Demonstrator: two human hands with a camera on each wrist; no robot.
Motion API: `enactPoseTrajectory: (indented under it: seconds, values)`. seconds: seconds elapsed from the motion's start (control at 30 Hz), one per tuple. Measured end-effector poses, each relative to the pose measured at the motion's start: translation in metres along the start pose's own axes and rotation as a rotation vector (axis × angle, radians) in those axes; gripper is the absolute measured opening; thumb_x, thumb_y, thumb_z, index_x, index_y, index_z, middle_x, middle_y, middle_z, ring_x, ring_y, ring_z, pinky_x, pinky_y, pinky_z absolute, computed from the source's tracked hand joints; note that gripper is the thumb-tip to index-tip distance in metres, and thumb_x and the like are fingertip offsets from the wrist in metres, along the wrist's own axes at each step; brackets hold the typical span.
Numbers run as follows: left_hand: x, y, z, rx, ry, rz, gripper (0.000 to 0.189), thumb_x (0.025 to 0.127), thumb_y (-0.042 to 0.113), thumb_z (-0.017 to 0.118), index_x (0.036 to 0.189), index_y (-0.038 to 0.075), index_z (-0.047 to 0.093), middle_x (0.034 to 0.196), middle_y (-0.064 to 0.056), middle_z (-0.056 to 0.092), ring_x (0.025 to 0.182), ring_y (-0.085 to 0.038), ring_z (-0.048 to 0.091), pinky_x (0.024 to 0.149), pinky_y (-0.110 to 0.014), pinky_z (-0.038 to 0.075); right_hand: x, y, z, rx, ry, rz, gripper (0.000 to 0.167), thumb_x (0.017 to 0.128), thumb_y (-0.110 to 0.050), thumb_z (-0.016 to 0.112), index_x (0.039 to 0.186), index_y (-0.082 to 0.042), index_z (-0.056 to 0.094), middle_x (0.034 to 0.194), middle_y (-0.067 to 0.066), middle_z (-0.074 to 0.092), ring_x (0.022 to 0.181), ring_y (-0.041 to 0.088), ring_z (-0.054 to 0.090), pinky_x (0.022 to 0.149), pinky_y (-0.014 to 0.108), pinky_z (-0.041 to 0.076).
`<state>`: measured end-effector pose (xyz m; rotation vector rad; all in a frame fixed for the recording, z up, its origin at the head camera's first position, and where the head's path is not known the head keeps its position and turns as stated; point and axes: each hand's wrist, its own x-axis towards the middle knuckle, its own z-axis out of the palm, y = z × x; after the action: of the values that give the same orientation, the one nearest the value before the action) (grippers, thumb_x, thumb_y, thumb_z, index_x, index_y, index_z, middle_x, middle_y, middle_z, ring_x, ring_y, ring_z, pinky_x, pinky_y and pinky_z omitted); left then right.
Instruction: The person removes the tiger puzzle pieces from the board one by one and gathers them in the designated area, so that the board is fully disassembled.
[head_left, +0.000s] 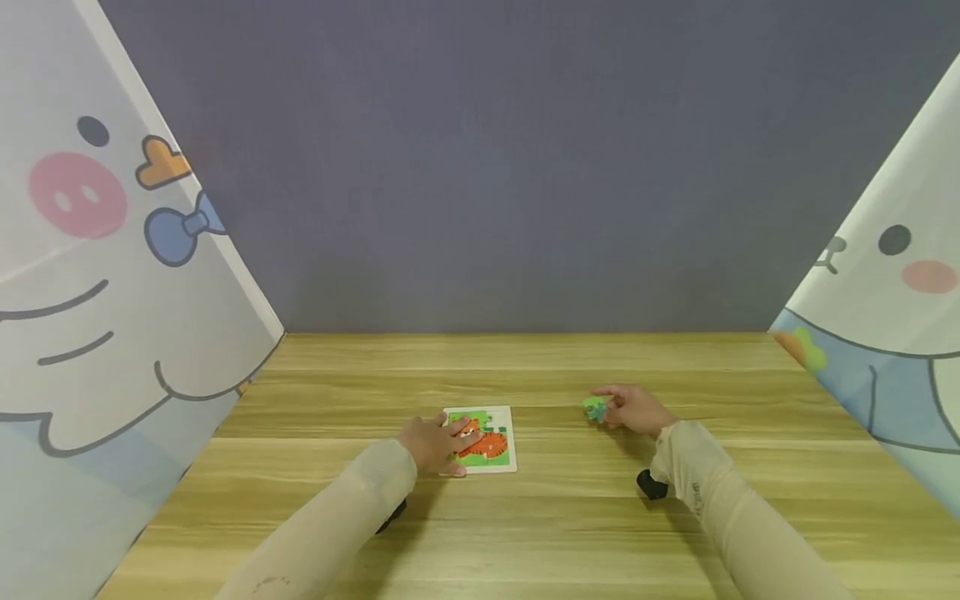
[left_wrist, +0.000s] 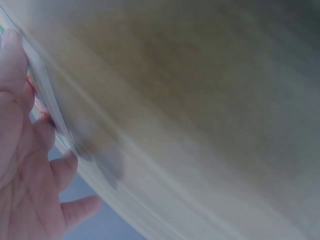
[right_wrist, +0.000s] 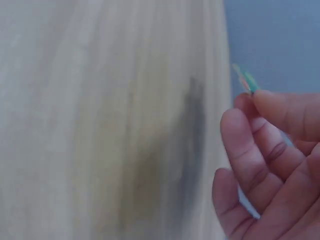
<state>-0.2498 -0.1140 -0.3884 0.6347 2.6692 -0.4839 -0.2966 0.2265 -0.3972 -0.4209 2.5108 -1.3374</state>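
My left hand (head_left: 435, 443) lies with spread fingers over the left side of a jigsaw puzzle (head_left: 491, 447) in a white frame. An orange striped animal on green shows on the puzzle, and a pale gap (head_left: 498, 417) sits at its upper right. In the left wrist view, the thumb and fingers are along the frame's edge (left_wrist: 54, 102). Off to the right, my right hand (head_left: 637, 409) pinches a green and teal puzzle piece (head_left: 594, 407) between thumb and index finger. The right wrist view shows that piece (right_wrist: 247, 80) edge-on at the fingertips, above the table.
The wooden table (head_left: 555, 533) reaches back to a dark grey panel (head_left: 495, 167). White panels printed with cartoon animals stand at the left (head_left: 67, 283) and right (head_left: 907, 325). A black strap part (head_left: 651, 485) hangs at the right wrist.
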Motion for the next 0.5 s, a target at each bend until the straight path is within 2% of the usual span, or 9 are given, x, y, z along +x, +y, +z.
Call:
enactPoseTrajectory:
  seconds: [0.17,0.3,0.5]
  values:
    - [-0.001,0.001,0.001,-0.005,0.004,0.003,0.069,0.092,0.061,0.049,0.156,0.044,0.029,0.162,0.015,0.026,0.147,-0.019,0.032,0.108,-0.043,0.042,-0.006,-0.001,-0.003,0.054,0.037,0.056,0.052,0.090,0.010,0.057,0.139,0.020,0.041,0.087,0.008,0.054,0.080,0.017,0.058,0.078,0.034,0.059]
    - [-0.001,0.001,0.001,-0.004,0.010,0.003,0.068,0.092,0.061,0.049,0.155,0.044,0.030,0.162,0.014,0.027,0.147,-0.019,0.032,0.109,-0.043,0.041,-0.011,-0.003,-0.008,0.024,0.043,0.080,0.053,0.089,0.007,0.060,0.138,0.019,0.044,0.086,0.007,0.055,0.078,0.018,0.054,0.073,0.031,0.057]
    - [-0.001,0.002,0.001,0.006,0.019,-0.002,0.068,0.092,0.062,0.049,0.155,0.044,0.030,0.162,0.015,0.027,0.147,-0.019,0.033,0.110,-0.044,0.041,-0.016,-0.003,-0.011,0.018,0.021,0.108,0.054,0.087,0.006,0.060,0.136,0.020,0.044,0.085,0.009,0.059,0.075,0.018,0.057,0.067,0.030,0.052]
